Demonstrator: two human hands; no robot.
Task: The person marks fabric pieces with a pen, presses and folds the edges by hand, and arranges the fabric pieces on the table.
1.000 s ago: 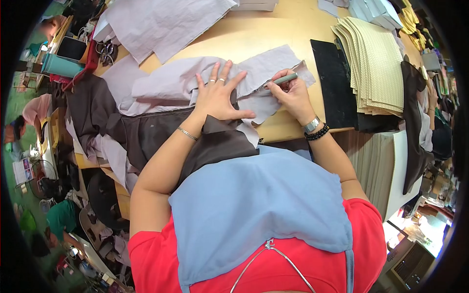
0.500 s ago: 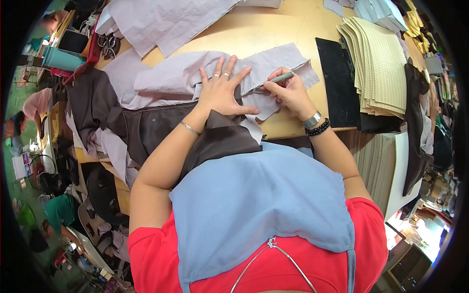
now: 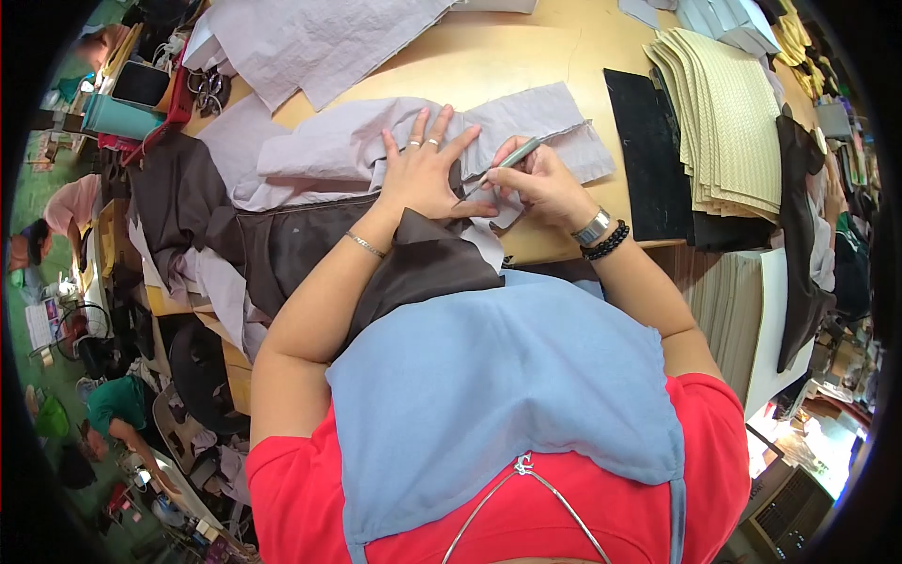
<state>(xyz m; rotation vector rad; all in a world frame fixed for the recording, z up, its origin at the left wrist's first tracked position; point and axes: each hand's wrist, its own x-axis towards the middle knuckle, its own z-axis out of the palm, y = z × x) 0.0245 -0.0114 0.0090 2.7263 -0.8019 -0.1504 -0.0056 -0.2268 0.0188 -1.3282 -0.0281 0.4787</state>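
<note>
My left hand (image 3: 421, 177) lies flat with fingers spread on a pale lilac-grey cloth (image 3: 315, 150) and the edge of a dark brown cloth (image 3: 305, 244), pressing both to the table. In my right hand (image 3: 554, 193) a slim grey-green pen (image 3: 520, 156) is pinched, its silver tip slanting down to the dark cloth's edge, between my left thumb and forefinger. Part of the brown cloth folds over near my left wrist and hangs against my blue apron (image 3: 498, 376). What the tip touches is too small to make out.
To the right, a stack of cream textured sheets (image 3: 728, 132) stands beside a black sheet (image 3: 644, 150). More lilac cloth (image 3: 324, 42) lies at the back. Scissors (image 3: 209, 92) rest near a red tray (image 3: 174, 113). Other people work at far left.
My right hand has moved left with the pen, bringing its tip from the lilac cloth to beside my left thumb. My left hand stays in place.
</note>
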